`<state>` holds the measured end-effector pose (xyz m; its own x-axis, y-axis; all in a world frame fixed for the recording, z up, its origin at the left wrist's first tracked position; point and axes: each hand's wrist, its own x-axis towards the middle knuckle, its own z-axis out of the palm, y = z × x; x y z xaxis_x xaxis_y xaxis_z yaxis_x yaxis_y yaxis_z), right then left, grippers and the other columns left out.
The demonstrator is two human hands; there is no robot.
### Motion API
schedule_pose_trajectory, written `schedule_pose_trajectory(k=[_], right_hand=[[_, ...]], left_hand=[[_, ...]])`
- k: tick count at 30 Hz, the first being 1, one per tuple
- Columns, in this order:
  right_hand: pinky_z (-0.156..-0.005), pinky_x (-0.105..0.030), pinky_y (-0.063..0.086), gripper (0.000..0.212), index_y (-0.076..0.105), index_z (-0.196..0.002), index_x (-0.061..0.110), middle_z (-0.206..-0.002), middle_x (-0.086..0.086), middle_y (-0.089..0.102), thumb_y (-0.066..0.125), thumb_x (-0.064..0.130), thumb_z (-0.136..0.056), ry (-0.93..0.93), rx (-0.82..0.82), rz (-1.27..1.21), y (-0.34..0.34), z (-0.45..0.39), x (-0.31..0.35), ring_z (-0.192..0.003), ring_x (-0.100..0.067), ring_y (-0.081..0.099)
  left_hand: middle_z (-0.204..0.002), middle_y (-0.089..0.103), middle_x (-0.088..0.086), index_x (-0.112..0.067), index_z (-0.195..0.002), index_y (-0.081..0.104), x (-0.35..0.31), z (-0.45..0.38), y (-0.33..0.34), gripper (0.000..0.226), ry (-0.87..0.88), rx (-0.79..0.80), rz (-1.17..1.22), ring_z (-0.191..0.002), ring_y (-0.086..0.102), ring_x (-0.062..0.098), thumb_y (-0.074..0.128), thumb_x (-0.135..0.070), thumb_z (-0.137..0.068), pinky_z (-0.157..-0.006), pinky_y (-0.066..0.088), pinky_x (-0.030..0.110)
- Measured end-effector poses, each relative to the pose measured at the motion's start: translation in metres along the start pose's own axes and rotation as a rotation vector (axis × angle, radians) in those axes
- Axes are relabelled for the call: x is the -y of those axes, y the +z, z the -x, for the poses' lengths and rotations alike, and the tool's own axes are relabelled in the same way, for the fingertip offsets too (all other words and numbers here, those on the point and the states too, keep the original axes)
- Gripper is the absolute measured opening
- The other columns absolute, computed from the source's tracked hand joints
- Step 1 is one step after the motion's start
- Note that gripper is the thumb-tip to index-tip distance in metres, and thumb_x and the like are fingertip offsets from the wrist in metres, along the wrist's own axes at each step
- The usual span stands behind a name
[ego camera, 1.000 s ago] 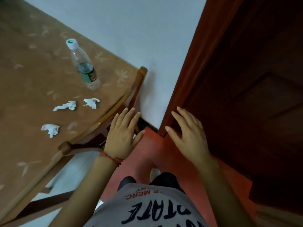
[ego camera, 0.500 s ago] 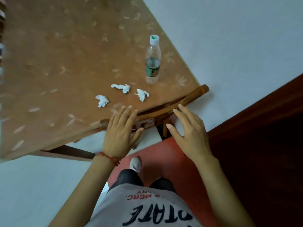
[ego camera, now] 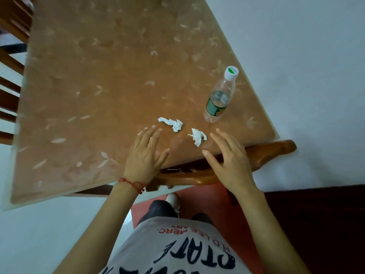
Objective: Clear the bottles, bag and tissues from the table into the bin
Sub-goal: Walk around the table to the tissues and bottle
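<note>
Tissues first: one crumpled tissue [ego camera: 171, 123] and a second crumpled tissue [ego camera: 197, 136] lie on the table [ego camera: 98, 86] near its front edge, a little apart from each other. A scrap of white [ego camera: 139, 133] peeks out at the left hand's fingertips, maybe a third tissue, mostly hidden so cannot tell. The bottle [ego camera: 220, 97] stands upright just behind the tissues, near the table's right corner, cap on, looks about empty. No bag and no bin in view.

Left hand [ego camera: 145, 157] is over the table edge, fingers straight and spread, holding nothing. Right hand [ego camera: 230, 156] hovers just right of the second tissue, fingers spread and relaxed, holding nothing. Whether either palm touches the tabletop cannot be told.

Step in hand, as a guess: the reach for the tissues, pick-up not yet made. Nothing is gripped. Next move calls for pinching each wad lightly; they are thin and light, so they could slip or get brushed off the edge. The right hand should avoid knocking the bottle, which is light and tall. The bin has to be found after.

Writing: the bottle's green label [ego camera: 214, 109] has print too small to read. The person's shirt [ego camera: 187, 252] shows big dark letters, upside down, reading roughly "STATE", plus a red line partly "MERC."; the rest is cut off.

A wooden chair [ego camera: 256, 155] sits tucked at the table's near side.
</note>
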<state>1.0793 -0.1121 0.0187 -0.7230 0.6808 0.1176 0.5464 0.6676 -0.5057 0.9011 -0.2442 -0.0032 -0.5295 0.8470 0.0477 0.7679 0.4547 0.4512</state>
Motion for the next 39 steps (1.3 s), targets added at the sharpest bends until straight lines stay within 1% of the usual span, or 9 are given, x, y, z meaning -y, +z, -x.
schedule_pose_trajectory(k=[5,10,14,18,23,30,33,36,39], right_hand=[[-0.1,-0.033,0.033,0.046,0.049,-0.129,0.016,-0.138,-0.004,0.047,0.057,0.035,-0.088,0.026,0.067,-0.036,0.016,-0.026,0.003,-0.126,-0.019,0.041],[-0.1,-0.031,0.029,0.048,0.046,-0.131,0.019,-0.14,-0.001,0.043,0.053,0.039,-0.088,0.057,0.152,-0.054,0.026,-0.04,-0.001,-0.129,-0.018,0.037],[-0.096,-0.026,0.027,0.047,0.046,-0.131,0.02,-0.141,0.0,0.042,0.052,0.039,-0.089,0.044,0.206,-0.048,0.03,-0.052,-0.009,-0.128,-0.017,0.037],[-0.095,-0.025,0.026,0.048,0.045,-0.132,0.023,-0.141,0.001,0.041,0.048,0.043,-0.088,0.027,0.241,-0.038,0.03,-0.065,-0.019,-0.128,-0.016,0.037],[-0.096,-0.028,0.027,0.048,0.047,-0.131,0.02,-0.141,-0.002,0.042,0.047,0.043,-0.089,0.037,0.267,-0.054,0.032,-0.074,-0.031,-0.128,-0.019,0.038],[-0.091,-0.026,0.03,0.045,0.048,-0.13,0.019,-0.141,-0.003,0.042,0.05,0.037,-0.089,0.051,0.282,-0.073,0.038,-0.071,-0.037,-0.126,-0.018,0.04],[-0.091,-0.025,0.03,0.045,0.048,-0.13,0.019,-0.141,-0.001,0.042,0.05,0.039,-0.089,0.057,0.282,-0.064,0.04,-0.07,-0.04,-0.127,-0.017,0.039],[-0.092,-0.026,0.03,0.046,0.047,-0.13,0.022,-0.141,0.0,0.042,0.049,0.042,-0.089,0.059,0.287,-0.071,0.039,-0.071,-0.045,-0.127,-0.017,0.038],[-0.092,-0.025,0.031,0.045,0.049,-0.129,0.023,-0.138,0.001,0.044,0.051,0.042,-0.088,0.121,0.279,-0.166,0.041,-0.074,-0.048,-0.124,-0.013,0.04]], left_hand=[[-0.14,0.043,0.018,-0.004,-0.131,0.043,0.038,-0.025,0.016,0.055,-0.227,0.009,0.214,-0.128,0.04,0.033,0.063,-0.025,-0.084,-0.105,0.033,0.042],[-0.126,0.053,0.018,-0.01,-0.128,0.045,0.066,-0.04,0.032,0.059,-0.459,-0.009,0.316,-0.108,0.053,0.037,0.07,-0.027,-0.078,-0.083,0.042,0.036],[-0.128,0.052,0.012,-0.015,-0.131,0.043,0.083,-0.052,0.047,0.06,-0.567,0.017,0.334,-0.103,0.057,0.033,0.07,-0.028,-0.078,-0.079,0.038,0.028],[-0.102,0.053,0.008,-0.014,-0.112,0.052,0.088,-0.06,0.059,0.043,-0.691,0.058,0.405,-0.076,0.054,0.019,0.072,-0.026,-0.076,-0.067,0.045,0.02],[-0.116,0.053,0.02,-0.007,-0.118,0.054,0.091,-0.076,0.065,0.059,-0.689,-0.007,0.392,-0.091,0.056,0.029,0.079,-0.019,-0.066,-0.079,0.043,0.031],[-0.116,0.055,0.017,-0.01,-0.112,0.06,0.084,-0.079,0.079,0.048,-0.682,0.041,0.332,-0.099,0.056,0.034,0.077,-0.017,-0.068,-0.088,0.047,0.038],[-0.11,0.058,0.019,-0.007,-0.108,0.062,0.083,-0.078,0.084,0.04,-0.678,0.006,0.323,-0.094,0.057,0.034,0.074,-0.013,-0.07,-0.082,0.046,0.034],[-0.095,0.064,0.013,-0.005,-0.102,0.064,0.083,-0.077,0.083,0.034,-0.702,-0.045,0.434,-0.084,0.057,0.026,0.074,-0.011,-0.07,-0.073,0.043,0.027],[-0.086,0.061,0.009,-0.002,-0.098,0.065,0.083,-0.078,0.081,0.033,-0.728,-0.05,0.484,-0.079,0.054,0.022,0.076,-0.015,-0.07,-0.07,0.04,0.026]])
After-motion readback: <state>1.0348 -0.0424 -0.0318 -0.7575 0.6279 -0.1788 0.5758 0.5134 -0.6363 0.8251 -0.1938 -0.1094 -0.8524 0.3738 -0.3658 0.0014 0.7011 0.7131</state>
